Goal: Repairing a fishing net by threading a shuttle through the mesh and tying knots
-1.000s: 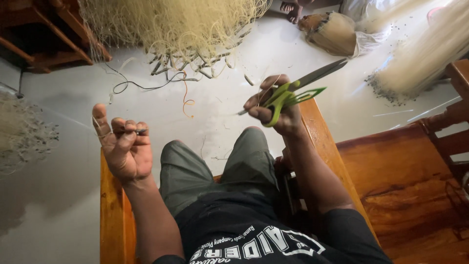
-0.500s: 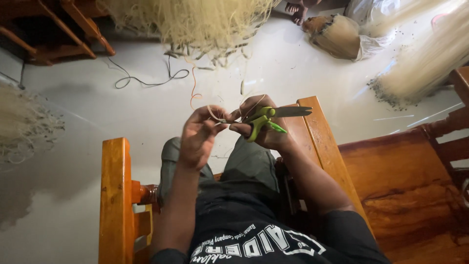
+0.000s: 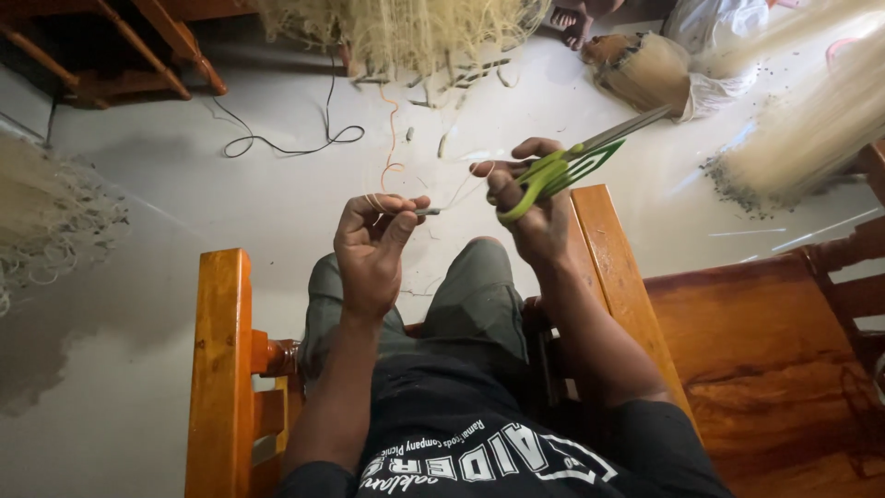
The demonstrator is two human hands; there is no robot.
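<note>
Two hands work above the lap of a seated person, seen from overhead. At far left a pale heap of fibre (image 3: 41, 221) lies on the grey floor (image 3: 184, 203), and a black cable (image 3: 286, 138) loops across the floor further up. An orange wooden chair arm (image 3: 219, 369) runs along the person's left side.

Next, the left hand (image 3: 373, 244) is curled shut, thumb and forefinger pinching the end of a thin pale strand (image 3: 442, 205) together with a looped bit of orange thread (image 3: 392, 171) that trails upward. That strand stretches rightward, just over the knees in grey trousers (image 3: 461, 304), to the right hand (image 3: 535, 217).

Fingers of the right hand pass through the handles of a pair of green-handled scissors (image 3: 562, 166), gripping them; the blades point up and to the right, away from the strand, and look closed or nearly so. The forefinger and thumb of this hand also meet the strand's other end.

Farther right lie a bundle of straw-coloured fibres (image 3: 645, 69), a white bag (image 3: 705, 23) and a larger spread of pale fibres (image 3: 811, 129). A wooden bench seat (image 3: 765, 350) fills the lower right.
</note>
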